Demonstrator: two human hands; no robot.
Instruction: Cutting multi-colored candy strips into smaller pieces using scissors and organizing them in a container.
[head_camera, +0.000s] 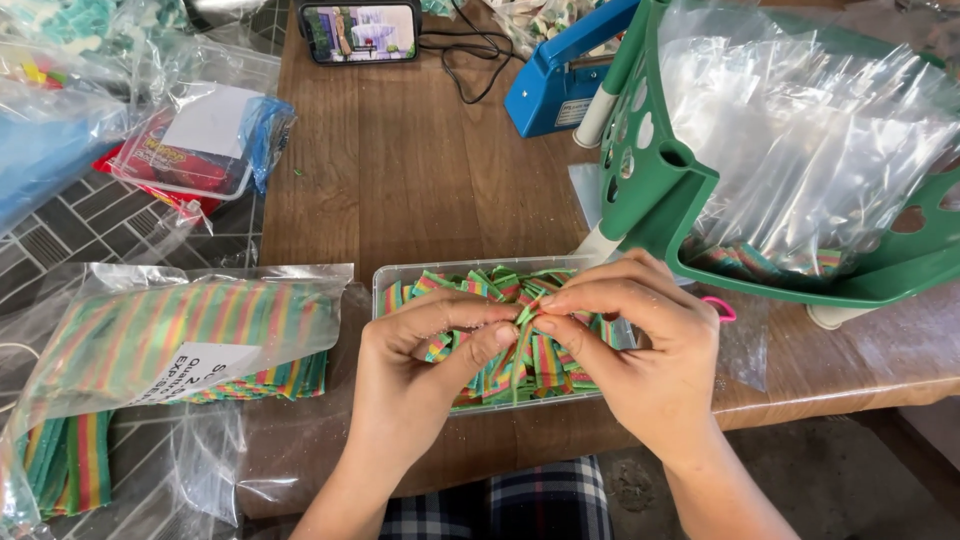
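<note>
My left hand (420, 355) and my right hand (640, 340) meet over a clear plastic tub (400, 275) full of rainbow-striped candy strips (475, 285). Both hands pinch the top of one long green-edged candy strip (520, 350), which hangs down between them over the tub. The fingertips of the two hands touch at the strip's upper end. The tub sits at the near edge of a brown wooden table (420, 170).
A large clear bag of rainbow strips (170, 335) with a white label lies at the left. A green plastic basket (670, 190) lined with clear bags stands at the right. Behind are a blue heat sealer (555, 85), a phone (360, 32) with a cable, and more bagged goods (190, 150).
</note>
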